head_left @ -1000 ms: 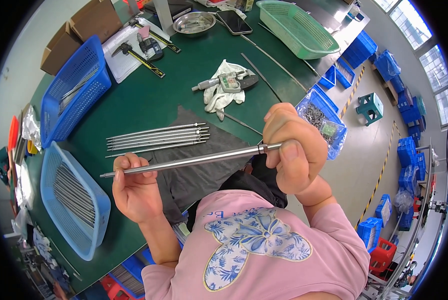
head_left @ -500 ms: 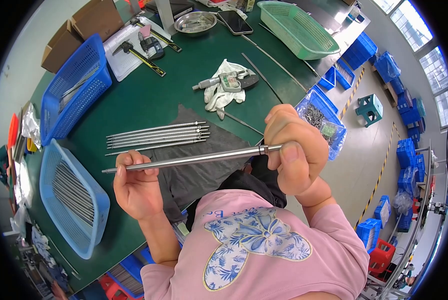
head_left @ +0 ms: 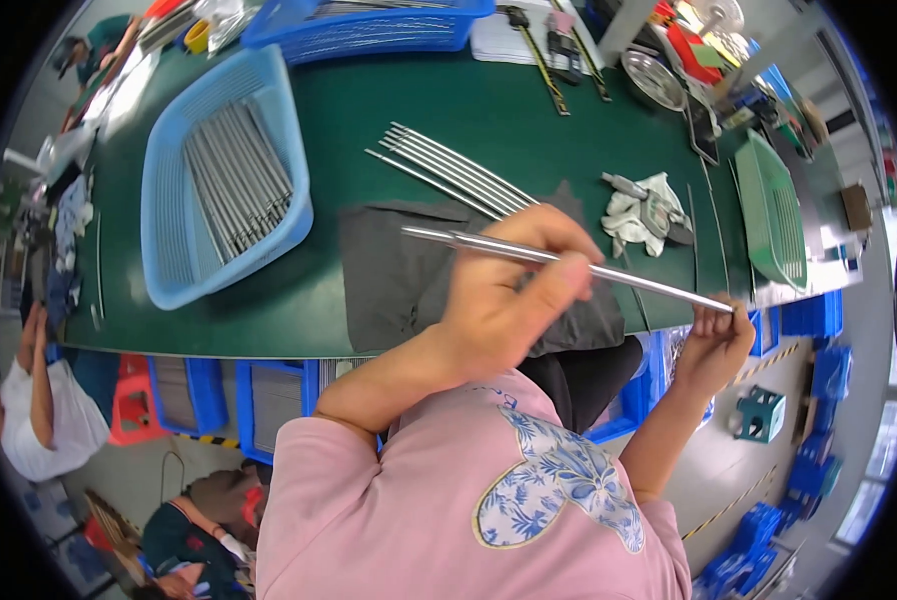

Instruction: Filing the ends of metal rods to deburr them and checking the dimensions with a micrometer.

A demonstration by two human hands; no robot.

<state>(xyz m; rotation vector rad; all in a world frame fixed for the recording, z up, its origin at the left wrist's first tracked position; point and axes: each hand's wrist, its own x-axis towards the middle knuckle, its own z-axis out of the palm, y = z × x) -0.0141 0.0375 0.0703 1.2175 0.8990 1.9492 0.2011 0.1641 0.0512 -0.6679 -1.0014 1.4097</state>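
Observation:
A slim, shiny metal rod slants across in front of me, held above the table. My left hand is closed around it near the middle, thumb pressed along its side. The rod's stepped, narrower end sticks out past this hand to the left. At the other end, my right hand pinches the tip between its fingers. Beneath lies a dark grey cloth. Several similar metal rods rest side by side, their near ends over the cloth's far edge or hidden behind my left hand.
To the left a light blue basket holds many grey rods. A darker blue basket stands at the back, beside calipers on paper. A digital micrometer lies on a white rag, and a green basket sits at the right.
My view has swung to the left. The rod now tilts down toward the right. My left hand has slid from near its left end to the middle; my right hand still grips the right end.

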